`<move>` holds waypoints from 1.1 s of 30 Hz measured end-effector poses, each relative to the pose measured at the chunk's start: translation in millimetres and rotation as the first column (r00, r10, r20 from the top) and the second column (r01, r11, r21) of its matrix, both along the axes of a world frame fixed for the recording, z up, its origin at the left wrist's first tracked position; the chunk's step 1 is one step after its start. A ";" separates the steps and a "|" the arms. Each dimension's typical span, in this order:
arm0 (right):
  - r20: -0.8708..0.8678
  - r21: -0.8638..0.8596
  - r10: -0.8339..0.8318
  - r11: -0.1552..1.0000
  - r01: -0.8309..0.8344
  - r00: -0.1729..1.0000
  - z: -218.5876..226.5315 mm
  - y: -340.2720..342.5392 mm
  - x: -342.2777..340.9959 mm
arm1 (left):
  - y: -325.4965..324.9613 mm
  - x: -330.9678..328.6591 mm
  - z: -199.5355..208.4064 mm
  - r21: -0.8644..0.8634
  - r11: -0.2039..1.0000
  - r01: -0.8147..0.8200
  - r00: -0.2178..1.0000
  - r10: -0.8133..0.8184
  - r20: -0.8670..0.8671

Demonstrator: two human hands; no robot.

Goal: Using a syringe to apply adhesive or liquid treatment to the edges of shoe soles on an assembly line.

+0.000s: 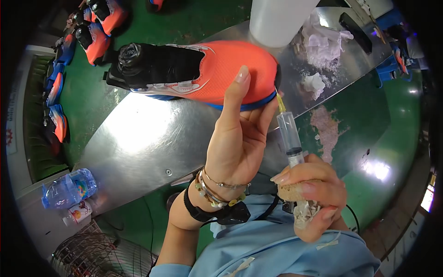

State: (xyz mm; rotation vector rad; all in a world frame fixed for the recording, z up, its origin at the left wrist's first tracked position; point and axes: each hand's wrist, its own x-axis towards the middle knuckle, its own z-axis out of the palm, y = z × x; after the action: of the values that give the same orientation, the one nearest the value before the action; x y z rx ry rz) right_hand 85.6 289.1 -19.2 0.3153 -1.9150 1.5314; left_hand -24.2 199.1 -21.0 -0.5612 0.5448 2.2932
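Observation:
My left hand (240,143) grips an orange and black sports shoe (244,69) by its toe end, thumb on the upper and fingers underneath. The shoe has a blue sole edge and its heel points left. In my right hand (314,194) is a clear plastic syringe (289,131) with a black plunger seal and a yellow needle hub. Its needle tip meets the sole edge at the toe, or lies very close to it; I cannot tell which. A crumpled whitish wad (305,213) is also in the right hand, and something tan covers a finger there.
Below the shoe is a shiny metal table (138,157). At its far side stand a white container (279,21), crumpled white material (323,44) and a dark flat object (355,32). Several similar shoes (94,41) are at left. A plastic bottle (71,188) lies near a wire fan guard (99,254).

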 end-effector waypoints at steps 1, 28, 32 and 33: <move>-0.018 -0.015 0.002 1.000 -0.002 1.000 -2.4 0.2 -0.1 | 0.8 0.2 0.8 -0.006 1.000 0.000 1.000 0.000 -0.006; 0.165 0.375 -0.331 0.892 0.252 0.929 -18.2 56.5 -35.1 | -445.1 -298.0 -110.0 -0.593 -0.017 -0.805 0.560 0.308 -0.769; 0.164 0.354 -0.507 0.831 0.430 0.846 -32.0 73.6 -48.7 | -392.6 -322.3 -90.3 -0.557 0.607 -0.567 0.762 0.128 -0.635; 0.150 0.311 -0.578 0.797 0.517 0.802 -37.1 78.9 -50.5 | -383.5 -333.7 -93.1 -0.651 0.681 -0.336 0.870 -0.041 -0.492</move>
State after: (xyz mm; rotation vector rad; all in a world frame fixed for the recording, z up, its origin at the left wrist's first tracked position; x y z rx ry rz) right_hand 35.1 368.0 -56.2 -0.3258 -2.1421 0.9592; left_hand -357.9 -184.5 -114.0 -0.3930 1.7695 2.3123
